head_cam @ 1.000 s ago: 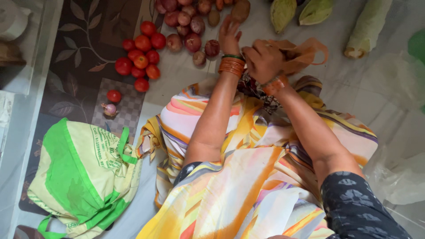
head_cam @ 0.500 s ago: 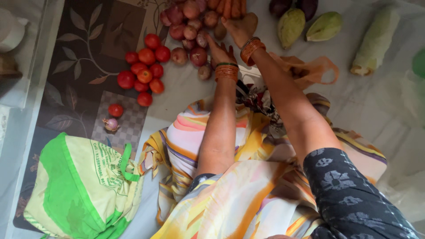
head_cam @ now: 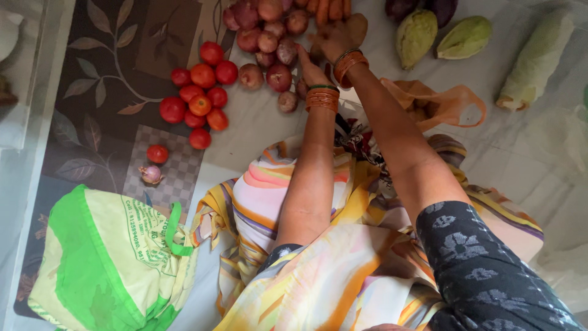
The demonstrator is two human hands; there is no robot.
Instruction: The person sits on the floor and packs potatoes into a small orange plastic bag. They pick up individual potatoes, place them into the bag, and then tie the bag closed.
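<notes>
My left hand point(head_cam: 310, 68) lies flat with its fingers stretched out against a pile of reddish onions point(head_cam: 267, 38) on the floor. My right hand point(head_cam: 332, 40) reaches past it and rests on a brown potato point(head_cam: 357, 26), just below some carrots point(head_cam: 329, 7). Whether its fingers grip the potato is hidden. Both wrists wear orange bangles. An orange plastic bag point(head_cam: 442, 101) lies slack on the floor beside my right forearm, with no hand on it.
A cluster of red tomatoes point(head_cam: 199, 92) sits on the patterned mat; a single tomato point(head_cam: 158, 153) and a small onion point(head_cam: 151, 175) lie apart. Green gourds point(head_cam: 416, 34), a pale long vegetable point(head_cam: 536, 58) and a green-and-yellow cloth bag point(head_cam: 110, 257) surround my draped lap.
My right hand has let go of the orange bag and reached forward to the potato. My left hand has stayed at the onions.
</notes>
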